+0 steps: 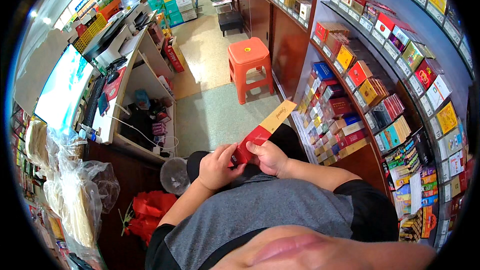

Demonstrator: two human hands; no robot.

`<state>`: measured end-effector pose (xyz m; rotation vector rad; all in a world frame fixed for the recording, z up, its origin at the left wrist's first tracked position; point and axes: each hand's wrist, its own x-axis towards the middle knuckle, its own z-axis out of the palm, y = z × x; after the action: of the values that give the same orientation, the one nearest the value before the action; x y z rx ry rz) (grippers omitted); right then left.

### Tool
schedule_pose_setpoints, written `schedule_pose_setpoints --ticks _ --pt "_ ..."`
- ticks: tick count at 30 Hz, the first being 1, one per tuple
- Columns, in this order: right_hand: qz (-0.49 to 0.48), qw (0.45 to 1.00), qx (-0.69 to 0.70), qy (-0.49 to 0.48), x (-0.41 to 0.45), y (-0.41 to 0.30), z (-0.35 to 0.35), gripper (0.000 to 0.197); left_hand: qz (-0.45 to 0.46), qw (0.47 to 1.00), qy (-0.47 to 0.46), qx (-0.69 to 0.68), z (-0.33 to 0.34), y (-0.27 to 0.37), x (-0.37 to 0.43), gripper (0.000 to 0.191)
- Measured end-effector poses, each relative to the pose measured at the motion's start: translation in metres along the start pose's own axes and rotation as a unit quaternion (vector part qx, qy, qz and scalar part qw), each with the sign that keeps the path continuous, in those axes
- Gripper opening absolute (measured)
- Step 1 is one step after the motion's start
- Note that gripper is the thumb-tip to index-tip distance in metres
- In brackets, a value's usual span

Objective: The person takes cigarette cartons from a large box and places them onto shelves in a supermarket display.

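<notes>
A long, slim carton (264, 130), red at its near part and gold at the far end, is held in front of my belly. It bears writing and slants up to the right, away from me. My left hand (219, 167) grips the near end, fingers over the top. Farther along, my right hand (270, 158) holds its right side, thumb pressed on the red face. Part of the carton's underside and the right fingers are hidden. Below it are my dark-clothed legs.
An orange plastic stool (248, 53) stands ahead on the floor. Shelves of small packs (373, 71) line the right. To the left are a counter (119, 99) with a lit monitor (63, 84), a waste bin (174, 175), red plastic bags (152, 210) and clear plastic bags (77, 195).
</notes>
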<state>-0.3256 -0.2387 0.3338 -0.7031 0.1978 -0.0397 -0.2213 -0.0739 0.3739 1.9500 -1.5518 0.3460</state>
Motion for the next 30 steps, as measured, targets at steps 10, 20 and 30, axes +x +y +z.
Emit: schedule_pose_setpoints --ticks 10,20,30 --pt "-0.016 0.994 -0.094 0.061 -0.007 -0.008 0.012 0.023 0.003 0.998 -0.004 -0.056 0.006 -0.004 -0.009 0.037" --pt "-0.017 0.986 -0.140 0.094 -0.003 -0.010 0.005 0.021 -0.026 0.998 0.024 0.045 0.008 -0.017 -0.012 0.030" --pt "0.037 0.997 0.069 -0.010 -0.010 -0.038 0.013 0.028 -0.097 0.990 -0.102 -0.021 0.001 -0.007 -0.011 0.067"
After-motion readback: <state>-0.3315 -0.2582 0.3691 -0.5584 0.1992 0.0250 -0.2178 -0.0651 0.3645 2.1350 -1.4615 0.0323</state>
